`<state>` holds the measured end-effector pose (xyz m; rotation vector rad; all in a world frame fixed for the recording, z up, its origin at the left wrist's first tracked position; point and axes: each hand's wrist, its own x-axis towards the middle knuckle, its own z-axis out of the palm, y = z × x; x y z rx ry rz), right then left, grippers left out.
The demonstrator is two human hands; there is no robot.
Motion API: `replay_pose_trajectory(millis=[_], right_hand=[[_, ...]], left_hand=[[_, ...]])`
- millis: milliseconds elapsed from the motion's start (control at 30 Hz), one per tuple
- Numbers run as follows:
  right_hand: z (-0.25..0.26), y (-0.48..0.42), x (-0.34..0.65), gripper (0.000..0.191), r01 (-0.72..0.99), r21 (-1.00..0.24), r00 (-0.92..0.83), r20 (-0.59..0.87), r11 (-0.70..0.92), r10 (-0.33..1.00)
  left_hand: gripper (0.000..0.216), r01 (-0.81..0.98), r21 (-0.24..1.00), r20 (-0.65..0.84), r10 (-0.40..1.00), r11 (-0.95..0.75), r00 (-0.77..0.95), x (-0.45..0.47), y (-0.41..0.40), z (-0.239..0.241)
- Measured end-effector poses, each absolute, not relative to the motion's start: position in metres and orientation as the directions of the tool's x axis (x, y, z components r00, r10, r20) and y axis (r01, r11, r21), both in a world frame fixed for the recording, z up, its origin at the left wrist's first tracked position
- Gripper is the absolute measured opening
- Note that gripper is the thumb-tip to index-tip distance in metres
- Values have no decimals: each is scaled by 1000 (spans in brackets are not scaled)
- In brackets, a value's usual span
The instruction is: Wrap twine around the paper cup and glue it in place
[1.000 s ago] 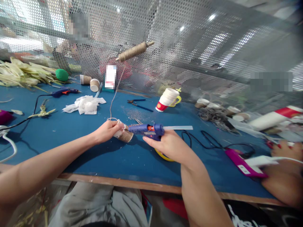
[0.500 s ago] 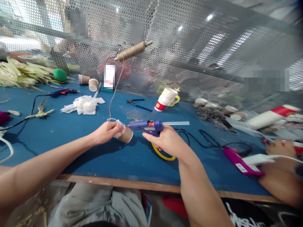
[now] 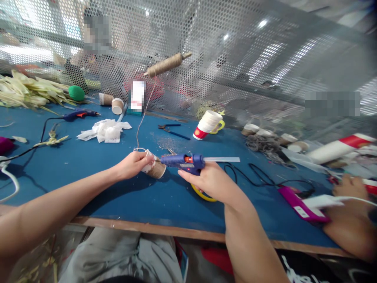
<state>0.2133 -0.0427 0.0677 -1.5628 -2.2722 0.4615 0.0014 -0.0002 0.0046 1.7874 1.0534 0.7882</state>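
The person's left hand (image 3: pixel 132 165) is closed around a small twine-wrapped cup (image 3: pixel 156 169), held tipped on its side just above the blue bench (image 3: pixel 118 196), near the middle. The right hand (image 3: pixel 210 181) grips a blue glue gun (image 3: pixel 184 160), its nozzle pointing left and touching the cup. A thin strand of twine (image 3: pixel 141 122) runs from the cup up to a spool (image 3: pixel 166 65) on the far mesh screen. At the right edge, a co-worker's hand (image 3: pixel 349 186) rests near a pink device (image 3: pixel 297 200).
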Motion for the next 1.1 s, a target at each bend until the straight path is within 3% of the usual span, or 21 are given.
replay_pose_trajectory(millis=[600, 967, 1100], right_hand=[[71, -46, 211, 22, 844, -399, -347, 101, 357, 932], [73, -51, 209, 24, 846, -439, -341, -5, 304, 940], [72, -47, 210, 25, 847, -450, -301, 33, 283, 953]], left_hand=[[37, 356, 892, 90, 880, -280, 466, 2, -1, 8], [41, 382, 895, 45, 899, -231, 437, 2, -1, 10], [40, 371, 893, 65, 891, -253, 450, 2, -2, 11]])
